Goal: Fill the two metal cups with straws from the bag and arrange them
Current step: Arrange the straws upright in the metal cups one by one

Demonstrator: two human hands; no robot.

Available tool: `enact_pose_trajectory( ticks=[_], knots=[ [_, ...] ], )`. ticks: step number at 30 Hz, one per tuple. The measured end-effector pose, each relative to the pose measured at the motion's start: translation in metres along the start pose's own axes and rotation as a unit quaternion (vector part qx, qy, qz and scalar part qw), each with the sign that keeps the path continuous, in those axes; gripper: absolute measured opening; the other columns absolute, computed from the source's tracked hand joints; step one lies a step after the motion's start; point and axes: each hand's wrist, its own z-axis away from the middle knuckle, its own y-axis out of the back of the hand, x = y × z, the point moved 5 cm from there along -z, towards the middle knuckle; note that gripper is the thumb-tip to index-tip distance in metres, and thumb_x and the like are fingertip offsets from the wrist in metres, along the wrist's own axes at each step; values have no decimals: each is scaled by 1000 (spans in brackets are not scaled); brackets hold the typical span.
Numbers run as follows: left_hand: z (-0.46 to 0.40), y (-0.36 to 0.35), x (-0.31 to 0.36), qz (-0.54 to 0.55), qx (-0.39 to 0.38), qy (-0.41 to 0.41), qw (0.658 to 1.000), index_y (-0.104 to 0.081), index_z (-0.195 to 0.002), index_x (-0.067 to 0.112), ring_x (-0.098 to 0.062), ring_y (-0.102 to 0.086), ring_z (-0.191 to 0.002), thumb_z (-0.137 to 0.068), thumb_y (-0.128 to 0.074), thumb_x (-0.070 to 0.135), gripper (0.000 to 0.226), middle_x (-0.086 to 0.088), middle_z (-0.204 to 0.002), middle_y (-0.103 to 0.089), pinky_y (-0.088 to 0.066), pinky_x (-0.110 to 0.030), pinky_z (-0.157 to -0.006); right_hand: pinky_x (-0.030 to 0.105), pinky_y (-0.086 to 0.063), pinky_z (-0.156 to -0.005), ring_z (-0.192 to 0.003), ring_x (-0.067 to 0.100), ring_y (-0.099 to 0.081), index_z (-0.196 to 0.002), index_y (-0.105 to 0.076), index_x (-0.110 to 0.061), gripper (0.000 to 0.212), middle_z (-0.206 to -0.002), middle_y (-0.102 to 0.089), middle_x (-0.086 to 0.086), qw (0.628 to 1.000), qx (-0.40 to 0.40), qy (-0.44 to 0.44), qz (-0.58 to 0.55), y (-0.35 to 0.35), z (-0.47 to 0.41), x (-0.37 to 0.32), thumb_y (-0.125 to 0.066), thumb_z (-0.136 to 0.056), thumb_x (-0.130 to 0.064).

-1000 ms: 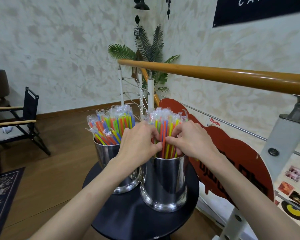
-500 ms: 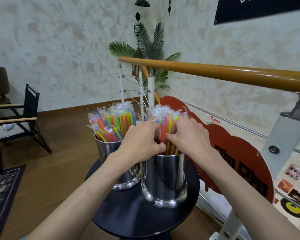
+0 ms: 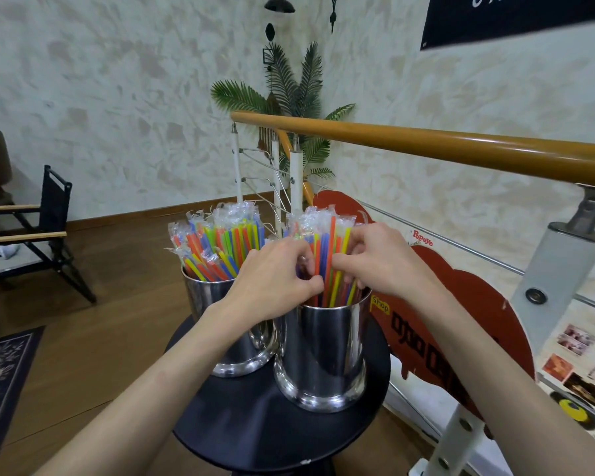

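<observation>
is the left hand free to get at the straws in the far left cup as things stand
Probably yes. The left hand is pinching straws in the near cup, but the left cup's straws stand uncovered right beside it, with nothing between.

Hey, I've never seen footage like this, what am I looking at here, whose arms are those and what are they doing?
There is no machine here. A camera worn on a person's head looks forward and down, so the arms are the wearer's own. On a small round black table stand two shiny metal cups, the left cup and the right cup, both packed with colourful wrapped straws. The left hand and the right hand both reach into the straws in the right cup, fingers curled round them. A wooden handrail runs behind.
</observation>
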Motion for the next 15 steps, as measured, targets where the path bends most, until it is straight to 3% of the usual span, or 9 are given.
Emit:
enact_pose_trajectory(
  ticks=[2, 4, 7, 9, 11, 15],
  knots=[
    [-1, 0, 0, 30, -26, 1, 999, -58, -75, 31, -8, -56, -94, -82, -73, 37, 18, 18, -90, -59, -46, -48, -97, 43, -58, -66, -60, 20, -67, -80, -69, -10, 19, -65, -71, 4, 1000, 9, 16, -6, 1, 2, -3, -67, -83, -29],
    [-1, 0, 0, 56, -45, -2, 997, -58, -74, 31, -10, -57, -96, -81, -74, 36, 18, 17, -91, -60, -45, -48, -98, 40, -55, -61, -62, 24, -65, -73, -63, -9, 22, -64, -69, 7, 999, 18, 28, 10, -1, 5, -7, -67, -82, -28],
    [-1, -2, -1, 60, -31, -5, 998, -57, -71, 31, -6, -56, -88, -82, -73, 39, 21, 17, -84, -59, -47, -49, -95, 36, -43, -53, -63, 26, -60, -63, -54, -11, 26, -63, -66, 9, 998, 25, 40, 29, -5, 7, -11, -67, -81, -24],
    [-2, -3, -2, 52, -12, -6, 999, -57, -72, 29, -3, -54, -84, -84, -72, 39, 21, 19, -81, -58, -47, -49, -94, 40, -47, -55, -66, 29, -64, -68, -59, -3, 25, -67, -68, 13, 998, 16, 50, 18, -6, 7, -12, -67, -82, -23],
    [-2, -3, -4, 41, 3, -4, 999, -58, -73, 29, -4, -53, -84, -85, -72, 40, 21, 20, -81, -57, -48, -47, -93, 41, -54, -60, -64, 27, -66, -76, -65, 0, 23, -68, -70, 12, 998, -4, 55, 8, -7, 5, -10, -67, -83, -22],
    [0, -1, -5, -26, 51, 5, 998, -59, -72, 30, -13, -57, -88, -85, -71, 47, 25, 12, -84, -61, -48, -44, -87, 38, -61, -65, -56, 11, -69, -84, -72, -12, 12, -65, -73, 4, 997, -56, 46, -31, -6, -1, -1, -69, -86, -23]
  ],
)
